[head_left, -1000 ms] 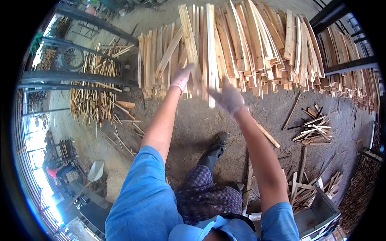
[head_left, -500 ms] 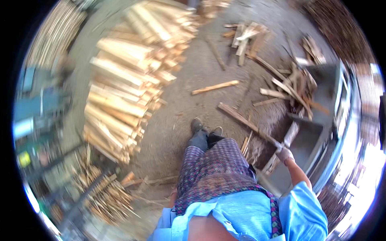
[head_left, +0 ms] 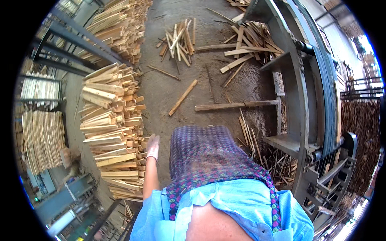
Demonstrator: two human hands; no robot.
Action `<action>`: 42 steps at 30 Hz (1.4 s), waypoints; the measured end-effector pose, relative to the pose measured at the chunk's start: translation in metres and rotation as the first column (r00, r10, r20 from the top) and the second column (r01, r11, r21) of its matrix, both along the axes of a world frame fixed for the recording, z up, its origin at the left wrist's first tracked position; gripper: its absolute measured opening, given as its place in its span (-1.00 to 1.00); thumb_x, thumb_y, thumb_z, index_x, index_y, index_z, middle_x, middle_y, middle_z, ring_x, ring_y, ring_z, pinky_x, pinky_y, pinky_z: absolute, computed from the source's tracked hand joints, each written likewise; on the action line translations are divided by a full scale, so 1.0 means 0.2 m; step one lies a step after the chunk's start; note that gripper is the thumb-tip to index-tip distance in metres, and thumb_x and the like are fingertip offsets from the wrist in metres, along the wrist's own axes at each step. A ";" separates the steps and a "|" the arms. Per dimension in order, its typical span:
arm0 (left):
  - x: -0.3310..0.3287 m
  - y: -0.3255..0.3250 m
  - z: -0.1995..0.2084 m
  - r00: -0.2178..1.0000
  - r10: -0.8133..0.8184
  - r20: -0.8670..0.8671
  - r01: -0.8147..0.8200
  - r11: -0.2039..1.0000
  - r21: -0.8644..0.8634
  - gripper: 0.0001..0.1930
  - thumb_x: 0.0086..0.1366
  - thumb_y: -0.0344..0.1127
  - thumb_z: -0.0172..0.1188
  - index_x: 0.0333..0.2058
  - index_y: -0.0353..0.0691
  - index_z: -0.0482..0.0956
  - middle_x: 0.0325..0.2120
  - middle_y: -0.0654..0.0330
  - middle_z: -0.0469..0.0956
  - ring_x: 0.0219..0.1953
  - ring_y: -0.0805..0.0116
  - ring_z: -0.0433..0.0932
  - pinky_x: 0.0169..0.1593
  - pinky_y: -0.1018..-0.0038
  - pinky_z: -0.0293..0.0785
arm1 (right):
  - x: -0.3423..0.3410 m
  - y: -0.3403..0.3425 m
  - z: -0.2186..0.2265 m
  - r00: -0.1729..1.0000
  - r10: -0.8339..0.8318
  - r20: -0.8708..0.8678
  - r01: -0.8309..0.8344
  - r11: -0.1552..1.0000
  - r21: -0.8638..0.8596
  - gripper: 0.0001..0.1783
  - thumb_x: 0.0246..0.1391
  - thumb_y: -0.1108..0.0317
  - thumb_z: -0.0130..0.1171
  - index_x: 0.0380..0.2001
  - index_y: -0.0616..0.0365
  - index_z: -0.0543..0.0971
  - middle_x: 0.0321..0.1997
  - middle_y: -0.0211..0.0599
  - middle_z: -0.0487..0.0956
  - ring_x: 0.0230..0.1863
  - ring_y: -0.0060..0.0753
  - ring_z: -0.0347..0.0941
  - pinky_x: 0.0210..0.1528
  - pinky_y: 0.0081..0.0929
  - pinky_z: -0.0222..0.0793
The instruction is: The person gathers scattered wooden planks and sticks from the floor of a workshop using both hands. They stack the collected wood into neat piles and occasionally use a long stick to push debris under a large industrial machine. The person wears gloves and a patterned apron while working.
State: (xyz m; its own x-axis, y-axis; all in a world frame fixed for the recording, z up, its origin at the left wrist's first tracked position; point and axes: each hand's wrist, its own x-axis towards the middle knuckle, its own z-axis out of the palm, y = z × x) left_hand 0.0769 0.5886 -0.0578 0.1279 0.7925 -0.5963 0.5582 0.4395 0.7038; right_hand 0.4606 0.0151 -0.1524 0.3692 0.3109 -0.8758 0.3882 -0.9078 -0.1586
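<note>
My left hand (head_left: pixel 152 147), in a pale, dirty glove, reaches forward beside the long stack of sawn wood pieces (head_left: pixel 116 138) on the left. Its fingers look stretched out and hold nothing I can see. The hand is at the stack's right side, close to the board ends; whether it touches them I cannot tell. My right hand is out of sight. Ahead of my patterned apron (head_left: pixel 209 154), a long wooden bar (head_left: pixel 235 106) lies on the floor, its right end against the metal-framed machine (head_left: pixel 299 108). A shorter wood strip (head_left: pixel 183 97) lies nearer the stack.
Loose strips lie in a small pile (head_left: pixel 179 42) farther ahead, and a bigger heap (head_left: pixel 255 44) is by the machine. A dark belt (head_left: pixel 323 84) runs along that machine. Thin sticks (head_left: pixel 249 134) lie at its foot. Metal posts (head_left: pixel 76 38) stand at the far left.
The view has turned, so the stack runs straight along my left. My left hand has come forward from my side. My right hand, earlier at the long bar by the machine, has left the view.
</note>
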 end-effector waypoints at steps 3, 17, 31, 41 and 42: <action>0.31 -0.02 0.21 0.956 -0.276 -0.096 0.280 0.960 0.026 -0.32 0.33 -0.08 0.23 0.25 -0.48 0.35 0.24 -0.11 0.44 0.28 0.15 0.42 0.33 0.39 0.24 | 0.01 0.15 0.26 0.992 -0.120 0.037 0.118 0.992 0.031 -0.44 0.21 -0.12 0.06 -0.16 0.20 0.68 -0.10 0.16 0.65 0.03 0.19 0.56 0.06 -0.03 0.47; -0.11 0.28 0.16 0.661 -0.647 -0.380 0.633 0.753 -0.181 -0.54 0.42 -0.10 -0.15 -0.04 -0.35 0.56 0.01 -0.24 0.55 0.08 -0.27 0.48 0.09 0.01 0.35 | 0.21 1.47 0.71 0.980 0.138 0.143 -0.163 0.970 0.180 -0.62 0.21 0.19 0.08 0.09 -0.21 0.59 0.05 0.08 0.59 0.08 0.11 0.55 0.11 -0.18 0.48; 0.24 1.06 -0.01 0.987 -0.161 -0.009 0.157 0.971 -0.178 -0.70 0.33 -0.06 0.12 -0.24 -0.18 0.60 -0.52 0.35 0.40 -0.54 0.51 0.35 -0.48 0.55 0.25 | -0.09 1.29 0.52 0.924 0.350 0.156 -0.334 0.935 -0.119 -0.63 0.34 0.26 -0.08 0.02 0.17 0.61 -0.11 -0.11 0.69 0.05 -0.22 0.56 0.20 -0.32 0.34; 0.41 0.98 0.32 0.883 -0.399 -0.247 0.333 0.904 -0.269 -0.39 0.35 -0.06 0.13 0.21 -0.44 0.43 0.17 -0.09 0.51 0.24 0.08 0.46 0.28 0.32 0.28 | 0.17 1.56 0.48 0.991 -0.089 0.100 0.081 0.994 0.079 -0.67 0.31 0.28 -0.04 -0.03 0.18 0.60 -0.13 -0.03 0.67 0.01 -0.08 0.56 0.13 -0.28 0.41; 0.42 0.97 0.37 0.859 -0.416 -0.300 0.329 0.896 -0.300 -0.40 0.35 -0.05 0.12 0.19 -0.43 0.45 0.16 -0.09 0.52 0.23 0.08 0.46 0.28 0.33 0.28 | 0.33 1.76 0.62 0.989 -0.144 0.029 0.142 0.989 0.044 -0.61 0.26 0.22 0.02 0.03 0.22 0.58 -0.05 -0.01 0.65 0.06 -0.05 0.55 0.15 -0.26 0.41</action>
State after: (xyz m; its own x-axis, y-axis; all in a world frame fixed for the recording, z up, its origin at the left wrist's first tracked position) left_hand 0.1619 0.7830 0.0171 0.1360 0.5619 -0.8160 0.9004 0.2734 0.3383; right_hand 0.5264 0.3676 -0.0281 0.4401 0.2886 -0.8503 0.2603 -0.9473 -0.1868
